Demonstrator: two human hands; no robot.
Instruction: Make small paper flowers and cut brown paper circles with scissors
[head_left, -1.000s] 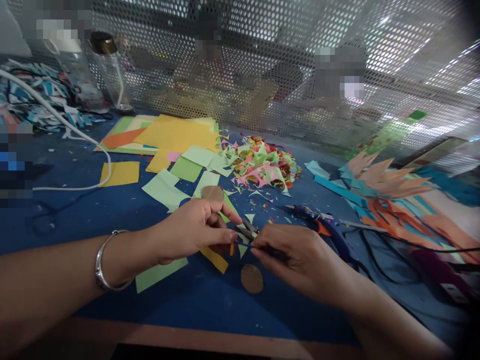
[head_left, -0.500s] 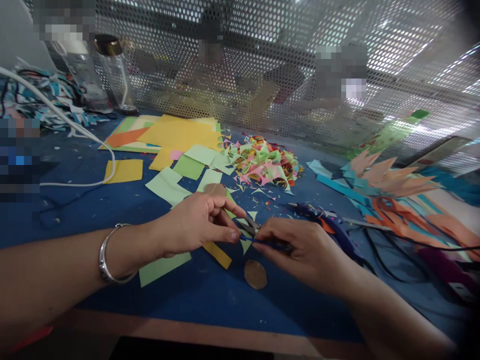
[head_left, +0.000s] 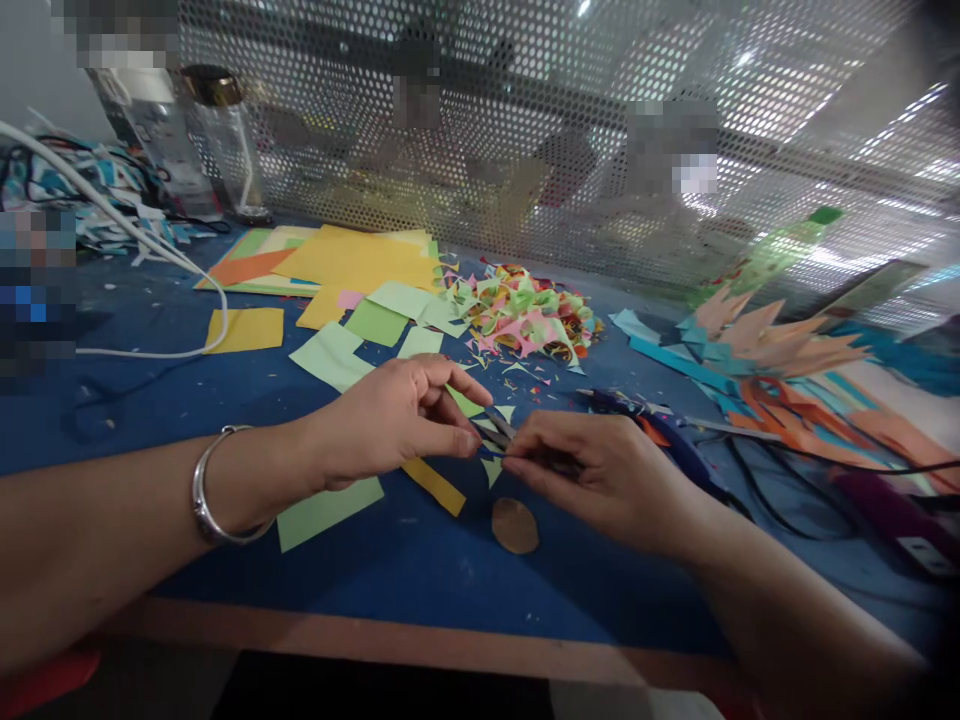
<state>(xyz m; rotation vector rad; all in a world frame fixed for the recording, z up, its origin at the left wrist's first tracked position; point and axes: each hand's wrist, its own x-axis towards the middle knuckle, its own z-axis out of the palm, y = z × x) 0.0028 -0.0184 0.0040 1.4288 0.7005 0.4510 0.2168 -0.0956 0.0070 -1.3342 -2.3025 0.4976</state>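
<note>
My right hand (head_left: 585, 450) is closed around scissors; their grey metal blades (head_left: 496, 430) poke out toward the left, and the handles are hidden in my fingers. My left hand (head_left: 420, 415) pinches a thin blue piece (head_left: 491, 453) at its fingertips. Seen edge-on, it runs between both hands beside the blades; its full shape does not show. Below the hands lies a round brown disc (head_left: 515, 526). A yellow strip (head_left: 435, 487) and a pale green sheet (head_left: 330, 512) lie under and beside my left hand.
A heap of coloured paper scraps (head_left: 529, 310) lies behind the hands, with stacked yellow sheets (head_left: 360, 258) to its left. At right are a blue glue gun (head_left: 667, 450), cables and peach pointed paper pieces (head_left: 750, 335). Bottles (head_left: 229, 145) stand before a perforated metal screen (head_left: 480, 130).
My hands keep nearly the same pose, with the blue piece and scissors shifted slightly. The whole view has moved a little, so the table sits higher in the picture.
</note>
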